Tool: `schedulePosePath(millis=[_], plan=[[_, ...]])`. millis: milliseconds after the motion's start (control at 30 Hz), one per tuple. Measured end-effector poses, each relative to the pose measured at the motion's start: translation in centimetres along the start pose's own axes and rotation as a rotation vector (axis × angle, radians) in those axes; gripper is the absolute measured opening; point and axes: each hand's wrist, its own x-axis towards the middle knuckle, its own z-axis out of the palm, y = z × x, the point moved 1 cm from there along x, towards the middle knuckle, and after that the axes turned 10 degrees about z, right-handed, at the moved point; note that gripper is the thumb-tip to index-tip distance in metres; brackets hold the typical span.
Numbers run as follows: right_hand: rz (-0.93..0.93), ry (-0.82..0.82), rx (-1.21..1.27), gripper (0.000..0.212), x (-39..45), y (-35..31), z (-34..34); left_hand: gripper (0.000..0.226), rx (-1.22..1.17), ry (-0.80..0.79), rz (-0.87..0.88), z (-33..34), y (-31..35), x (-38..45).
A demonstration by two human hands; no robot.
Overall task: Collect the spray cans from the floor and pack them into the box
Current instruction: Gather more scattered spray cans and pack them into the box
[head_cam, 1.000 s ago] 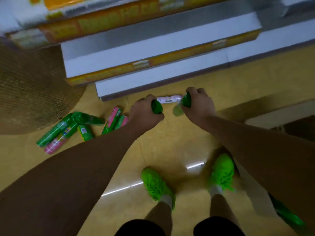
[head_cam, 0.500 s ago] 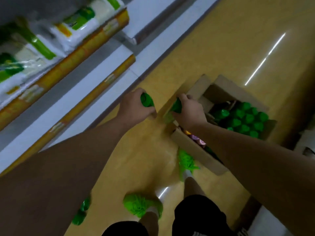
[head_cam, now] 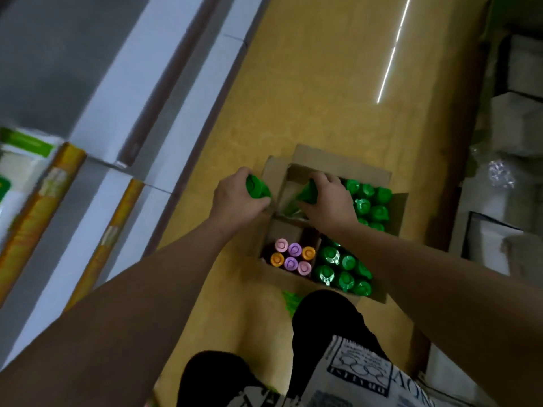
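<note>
An open cardboard box [head_cam: 340, 164] sits on the yellow floor, split into compartments. My left hand [head_cam: 235, 201] grips a green-capped spray can [head_cam: 256, 188] at the box's left edge. My right hand [head_cam: 329, 201] grips another green-capped spray can [head_cam: 305, 195], tilted over the far left compartment. Green-capped cans [head_cam: 370, 201] fill the far right compartment. More green caps [head_cam: 340, 268] fill the near right one. Pink, purple and orange caps [head_cam: 292, 257] stand in the near left compartment.
White shelving with orange edge strips [head_cam: 117, 230] runs along the left, close to the box. Grey boxes and packaging [head_cam: 514, 136] line the right side. My legs [head_cam: 323, 333] and a green shoe [head_cam: 291, 301] stand just in front of the box. Open floor [head_cam: 323, 83] lies beyond it.
I have turned from the cans on the floor to the box. Both hands, each holding a can, moved over the box; the right can now dips into a compartment.
</note>
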Motion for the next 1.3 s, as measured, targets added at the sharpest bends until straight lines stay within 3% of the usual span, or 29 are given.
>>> schedulePosePath(millis=[400, 767, 1067, 1300], plan=[[0.176, -0.082, 0.061, 0.064, 10.3, 6.8, 1.3, 0.053, 0.100, -0.214, 0.087, 9.0, 1.0, 12.7], [0.288, -0.204, -0.025, 0.059, 18.6, 10.2, 12.8, 0.058, 0.181, -0.590, 0.242, 20.7, -6.8, 20.9], [0.245, -0.305, -0.179, 0.036, 22.9, 11.7, 20.9, 0.062, 0.273, -0.776, 0.322, 28.2, -13.4, 22.5], [0.177, -0.375, -0.330, 0.056, 23.9, 13.2, 25.3, 0.067, 0.279, -0.850, 0.340, 31.6, -16.8, 22.5]])
